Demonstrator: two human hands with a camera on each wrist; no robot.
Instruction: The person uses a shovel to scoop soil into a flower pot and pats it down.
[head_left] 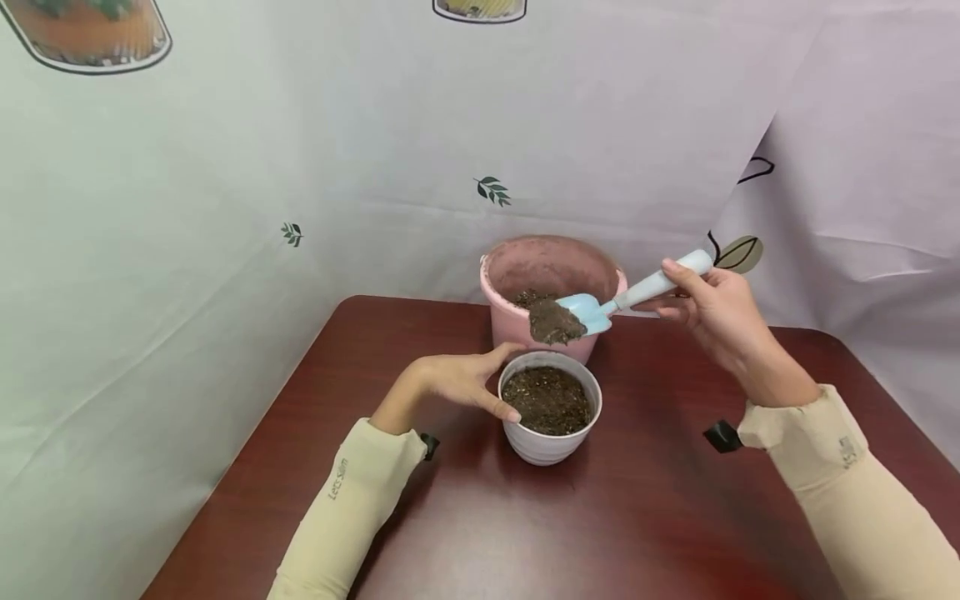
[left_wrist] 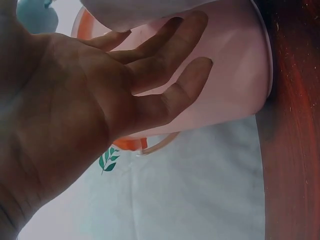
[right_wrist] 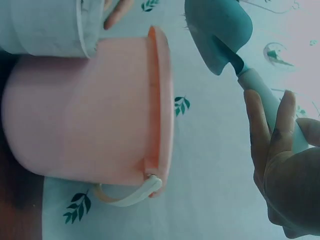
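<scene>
A light-blue garden trowel (head_left: 592, 315) carries a clump of dark soil (head_left: 555, 323) above the far side of a white flower pot (head_left: 546, 450). My right hand (head_left: 716, 312) grips its pale handle (right_wrist: 267, 97), thumb on top. The pot holds dark soil (head_left: 547, 400). Around the pot's left side lies my left hand (head_left: 465, 379), thumb at the near rim and fingers toward the far side. In the left wrist view, the left fingers (left_wrist: 170, 57) are bent by the pot's wall. Behind the pot stands a pink bucket (head_left: 501, 321) with some soil inside.
The bucket's white handle (right_wrist: 132, 197) hangs down its side in the right wrist view. The pot and bucket stand on a dark red table (head_left: 480, 533). A white cloth backdrop (head_left: 390, 125) with printed leaves rises behind and beside the table.
</scene>
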